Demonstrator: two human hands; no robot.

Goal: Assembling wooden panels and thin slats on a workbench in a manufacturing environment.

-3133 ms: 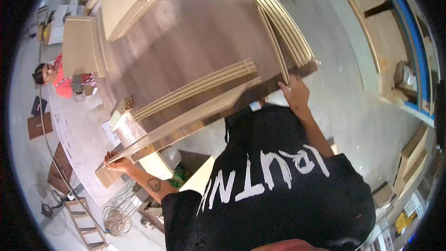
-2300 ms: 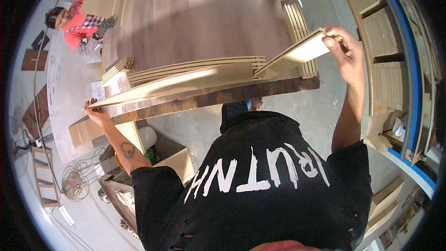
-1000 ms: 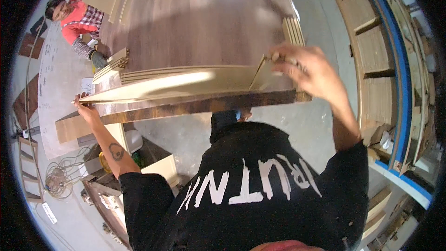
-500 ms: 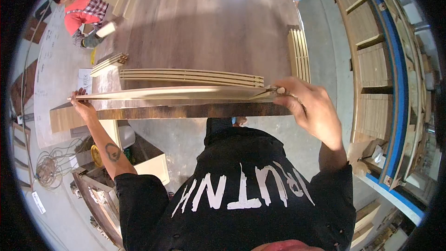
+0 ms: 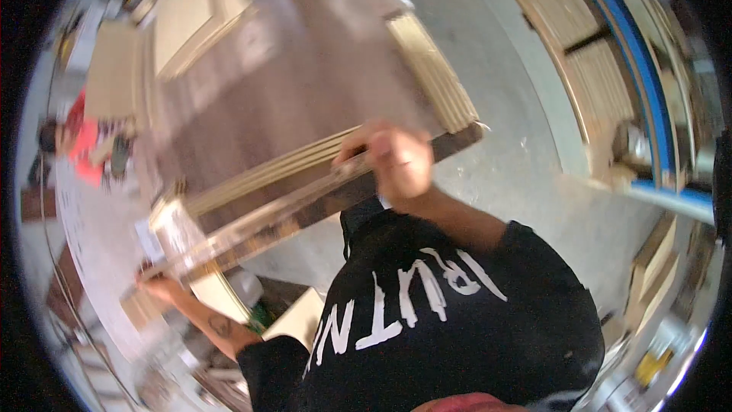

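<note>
A long, thin pale wooden panel (image 5: 252,221) is seen nearly edge-on, slanting along the near edge of a brown tabletop (image 5: 320,69). At its left end my left hand (image 5: 158,285) is closed on it. My right hand (image 5: 396,164), smeared by motion, is curled round the other end, with its fingertips partly hidden. Just beyond the panel, a stack of pale grooved strips (image 5: 278,170) lies on the tabletop. A shorter bundle of strips (image 5: 169,217) sits near its left end.
Another stack of strips (image 5: 433,76) lies along the table's right edge. Pale flat panels (image 5: 194,19) are piled at the far left. A person in red (image 5: 85,145) is at the left. Shelving with a blue rail (image 5: 648,53) stands at the right, across the grey floor (image 5: 503,118).
The view has turned, so the table now slants up to the right. My right hand has come in leftward, and the panel looks narrower and tilted, still between both hands.
</note>
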